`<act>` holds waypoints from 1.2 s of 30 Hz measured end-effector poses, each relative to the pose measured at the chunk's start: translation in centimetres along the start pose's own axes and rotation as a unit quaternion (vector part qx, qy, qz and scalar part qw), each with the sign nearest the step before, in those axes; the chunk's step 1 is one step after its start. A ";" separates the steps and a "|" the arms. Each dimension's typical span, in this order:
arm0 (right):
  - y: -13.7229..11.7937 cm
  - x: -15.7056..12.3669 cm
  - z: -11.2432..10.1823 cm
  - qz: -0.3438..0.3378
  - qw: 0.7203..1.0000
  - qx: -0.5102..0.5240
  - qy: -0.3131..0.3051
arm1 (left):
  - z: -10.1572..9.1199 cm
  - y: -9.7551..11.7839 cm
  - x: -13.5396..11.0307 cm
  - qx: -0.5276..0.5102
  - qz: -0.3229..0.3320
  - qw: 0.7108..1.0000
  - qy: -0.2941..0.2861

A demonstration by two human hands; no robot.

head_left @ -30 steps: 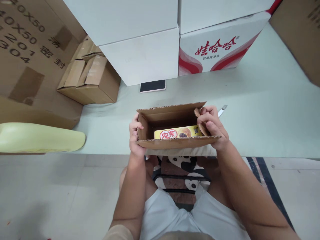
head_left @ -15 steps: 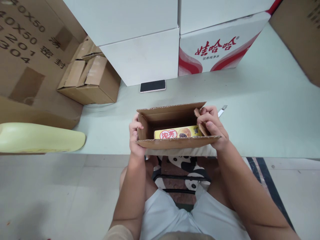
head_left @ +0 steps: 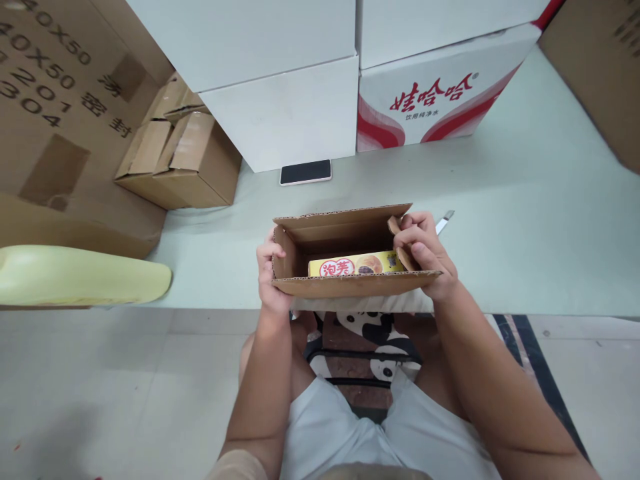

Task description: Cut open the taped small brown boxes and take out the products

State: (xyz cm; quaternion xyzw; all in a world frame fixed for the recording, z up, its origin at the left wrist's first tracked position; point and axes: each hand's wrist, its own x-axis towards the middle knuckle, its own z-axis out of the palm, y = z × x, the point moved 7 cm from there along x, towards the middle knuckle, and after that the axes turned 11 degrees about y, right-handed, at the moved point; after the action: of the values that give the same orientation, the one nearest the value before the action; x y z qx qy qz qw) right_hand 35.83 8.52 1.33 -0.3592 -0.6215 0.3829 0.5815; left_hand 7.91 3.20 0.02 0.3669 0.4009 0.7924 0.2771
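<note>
An open cardboard box [head_left: 345, 287] is between my hands at the table's front edge, its long flaps spread. Inside it lies a yellow snack box [head_left: 357, 265] with a red-and-white label and pictures of round pastries. My left hand [head_left: 273, 270] grips the box's left end, fingertips curled over the short flap. At the right end my right hand [head_left: 425, 253] closes around the bent short flap. A utility knife [head_left: 445, 222] rests on the table just beyond my right hand, partly hidden by it.
Behind the box lies a phone [head_left: 306, 173]. White cartons [head_left: 290, 110] stand stacked at the back, beside a red-and-white carton [head_left: 435, 100]. Small brown boxes [head_left: 195, 163] and a large carton [head_left: 70, 133] occupy the left. A pale yellow object [head_left: 83, 275] sits at the table's front left edge.
The left short flap has tilted slightly outward, and the fingers of my left hand have shifted a little left with it. My right hand and the snack box look unchanged.
</note>
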 end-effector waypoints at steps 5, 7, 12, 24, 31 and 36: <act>0.0 0.0 0.0 -0.004 1.000 0.006 -0.003 | 0.1 0.0 0.0 0.011 -0.016 1.000 0.003; 0.1 0.0 0.0 -0.007 1.000 0.010 -0.006 | 0.1 0.0 0.0 0.017 -0.019 1.000 0.005; 0.1 -0.1 0.1 -0.012 1.000 0.019 -0.011 | 0.3 0.0 0.1 0.012 -0.012 1.000 -0.001; 0.1 -0.1 0.1 -0.020 1.000 0.013 -0.011 | -0.2 -0.2 0.0 0.037 -0.002 0.999 -0.002; -0.3 0.1 -0.2 -0.032 0.999 -0.012 0.016 | -0.2 0.1 0.1 0.027 0.010 1.000 0.001; 0.0 0.0 -0.4 -0.021 0.998 -0.041 0.049 | 0.3 0.5 0.2 0.035 0.027 0.999 -0.002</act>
State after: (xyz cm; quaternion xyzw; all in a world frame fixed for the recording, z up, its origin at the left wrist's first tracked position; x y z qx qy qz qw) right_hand 36.21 8.52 1.33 -0.3883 -0.6147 0.3265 0.6040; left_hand 7.96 3.17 0.63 0.3886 0.4176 0.7844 0.2437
